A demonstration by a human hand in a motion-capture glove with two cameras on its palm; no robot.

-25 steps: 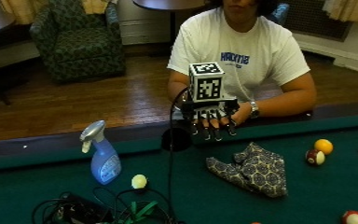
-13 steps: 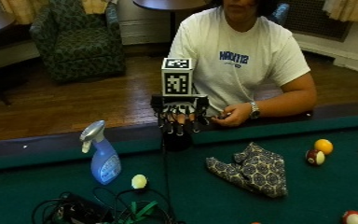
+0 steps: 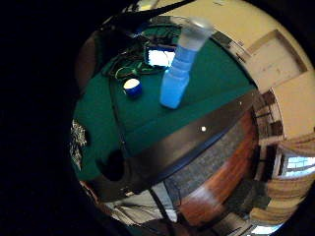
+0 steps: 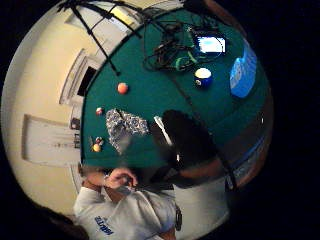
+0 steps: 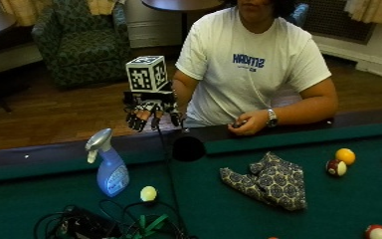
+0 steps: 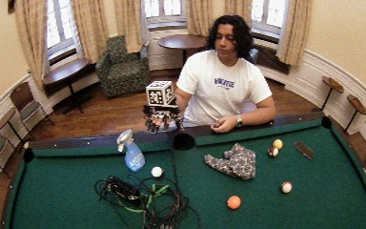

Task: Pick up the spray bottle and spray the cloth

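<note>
Gloved right hand (image 5: 152, 112) is now raised above the table rail, shifted sideways toward the spray bottle (image 5: 110, 164) compared with a second ago, when it hung lower near the side pocket (image 5: 189, 148). Fingers hang down loosely, slightly spread, holding nothing. Bottle untouched: it stands upright on the green felt (image 5: 58, 196) just inside the rail, near a pale yellow ball (image 5: 148, 193). Cloth (image 5: 268, 180) lies crumpled on the felt well apart from the bottle, past the pocket. Bare hand (image 5: 247, 124) rests on the rail. Judgement: reach under way, grasp not yet made, spraying not started. Writing: blue print on the white T-shirt (image 5: 248, 61), not legible. No readable label on the bottle.
</note>
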